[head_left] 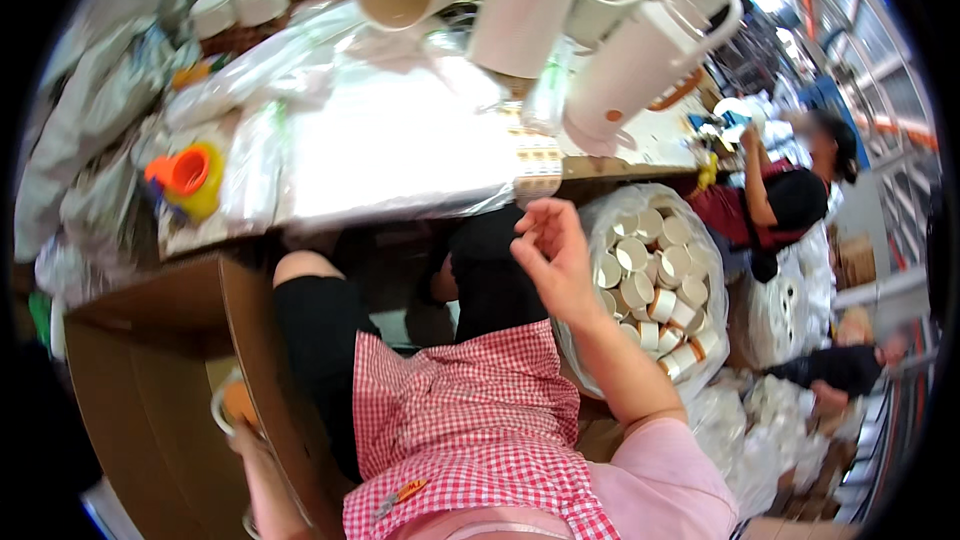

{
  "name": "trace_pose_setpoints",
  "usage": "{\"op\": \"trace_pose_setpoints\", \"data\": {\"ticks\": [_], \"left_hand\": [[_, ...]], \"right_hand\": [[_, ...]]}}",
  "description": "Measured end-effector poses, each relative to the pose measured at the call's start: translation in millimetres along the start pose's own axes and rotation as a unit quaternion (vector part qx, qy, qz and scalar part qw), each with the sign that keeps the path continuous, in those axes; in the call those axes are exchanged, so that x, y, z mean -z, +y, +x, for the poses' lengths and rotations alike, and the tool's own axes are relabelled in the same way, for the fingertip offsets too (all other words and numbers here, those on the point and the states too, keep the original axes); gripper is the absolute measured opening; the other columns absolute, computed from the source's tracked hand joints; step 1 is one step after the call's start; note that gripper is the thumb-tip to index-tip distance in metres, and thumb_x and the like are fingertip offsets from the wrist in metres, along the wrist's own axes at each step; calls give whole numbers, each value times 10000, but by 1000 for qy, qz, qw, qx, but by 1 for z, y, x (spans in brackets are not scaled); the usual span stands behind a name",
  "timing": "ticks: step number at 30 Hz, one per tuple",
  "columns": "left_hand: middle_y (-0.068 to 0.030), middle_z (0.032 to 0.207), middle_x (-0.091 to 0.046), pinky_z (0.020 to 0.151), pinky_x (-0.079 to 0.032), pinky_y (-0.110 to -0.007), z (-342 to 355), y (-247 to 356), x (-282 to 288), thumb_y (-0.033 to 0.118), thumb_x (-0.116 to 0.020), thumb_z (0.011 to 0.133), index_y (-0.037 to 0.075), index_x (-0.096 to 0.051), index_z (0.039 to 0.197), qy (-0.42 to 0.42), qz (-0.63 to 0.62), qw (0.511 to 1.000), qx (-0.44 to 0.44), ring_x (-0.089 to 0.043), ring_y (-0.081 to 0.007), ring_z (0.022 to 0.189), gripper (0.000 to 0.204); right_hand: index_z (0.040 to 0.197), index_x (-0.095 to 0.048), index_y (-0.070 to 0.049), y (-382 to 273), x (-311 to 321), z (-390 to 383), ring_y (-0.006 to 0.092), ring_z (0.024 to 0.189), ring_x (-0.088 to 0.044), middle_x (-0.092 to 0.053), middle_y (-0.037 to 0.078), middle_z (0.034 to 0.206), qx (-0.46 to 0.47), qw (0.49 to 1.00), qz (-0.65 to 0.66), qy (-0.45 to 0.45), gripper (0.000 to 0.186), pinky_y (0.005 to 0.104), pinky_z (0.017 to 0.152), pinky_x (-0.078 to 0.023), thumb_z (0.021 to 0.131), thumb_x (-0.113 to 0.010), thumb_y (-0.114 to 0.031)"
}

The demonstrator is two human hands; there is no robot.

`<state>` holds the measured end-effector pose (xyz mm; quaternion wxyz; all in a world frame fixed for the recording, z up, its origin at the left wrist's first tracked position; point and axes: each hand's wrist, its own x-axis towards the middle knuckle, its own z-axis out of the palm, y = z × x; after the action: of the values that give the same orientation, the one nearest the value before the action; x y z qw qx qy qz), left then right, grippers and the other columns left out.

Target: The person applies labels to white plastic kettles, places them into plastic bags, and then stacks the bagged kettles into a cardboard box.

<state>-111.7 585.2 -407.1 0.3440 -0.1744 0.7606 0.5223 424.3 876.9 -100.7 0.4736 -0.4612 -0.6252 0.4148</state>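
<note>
My left hand (pixel 246 440) reaches down into a cardboard box on the left. Its fingers close around a white-handled item with an orange-tan surface (pixel 240 404), mostly hidden by the box wall and my hand. My right hand (pixel 556 252) hovers off the table's front edge, empty, its fingers loosely curled and apart. Just beyond it lies a stack of shiny clear plastic bags (pixel 400 155). A sheet of small stickers (pixel 538 162) sits at the right end of that stack. White jugs with loop handles, one a standing jug (pixel 635 70), occupy the back of the table.
The open cardboard box (pixel 140 410) stands beside my left leg. Right of my lap is a clear-lined bag of white lids (pixel 645 270). A yellow-and-orange tape dispenser (pixel 190 180) and two white lids (pixel 240 2) are at the table's left. Another person (pixel 790 190) works at right.
</note>
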Motion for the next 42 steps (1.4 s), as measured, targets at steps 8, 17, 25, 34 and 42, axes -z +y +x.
{"op": "trace_pose_setpoints", "data": {"ticks": [8,17,25,34,42], "left_hand": [[-217,1247,-573,937,-501,-462,9,-2,27,76,-667,900,-64,-479,1316,181,447,870,-100,-577,-353,1126,478],[-94,1149,-518,909,-456,-332,-207,187,-114,12,-585,919,-9,-514,1197,-11,103,805,-585,-529,-194,1052,288],[-234,1359,-542,1029,-455,-481,-383,131,-373,474,-461,1018,25,-329,1473,-713,57,698,48,-579,-339,1188,653],[-137,1337,-583,995,-472,-455,-392,120,-355,613,-396,985,39,-464,1417,-686,279,667,-82,-575,-263,1204,721],[-55,1323,-590,841,-492,-380,-411,129,-266,575,-332,1000,100,-506,1379,-482,251,810,-220,-571,-152,1123,632]], "right_hand": [[1150,-442,-27,-8,168,160,138,932,-529,-514,63,1026,189,907,-57,372,420,268,817,-483,841,-726,-24],[991,-561,-9,-61,298,292,171,771,-586,-626,62,872,122,904,176,370,274,296,737,-490,903,-692,-233],[831,-558,-82,-37,91,13,158,583,-487,-511,17,690,440,855,-38,273,291,319,519,-377,952,-615,-341],[896,-568,-53,-75,8,-98,327,591,-627,-620,121,676,190,953,-95,-215,432,417,537,-486,834,-695,-461],[1053,-641,-55,21,79,-93,222,822,-652,-613,102,1063,0,993,101,60,213,327,701,-529,877,-669,-172]]}}
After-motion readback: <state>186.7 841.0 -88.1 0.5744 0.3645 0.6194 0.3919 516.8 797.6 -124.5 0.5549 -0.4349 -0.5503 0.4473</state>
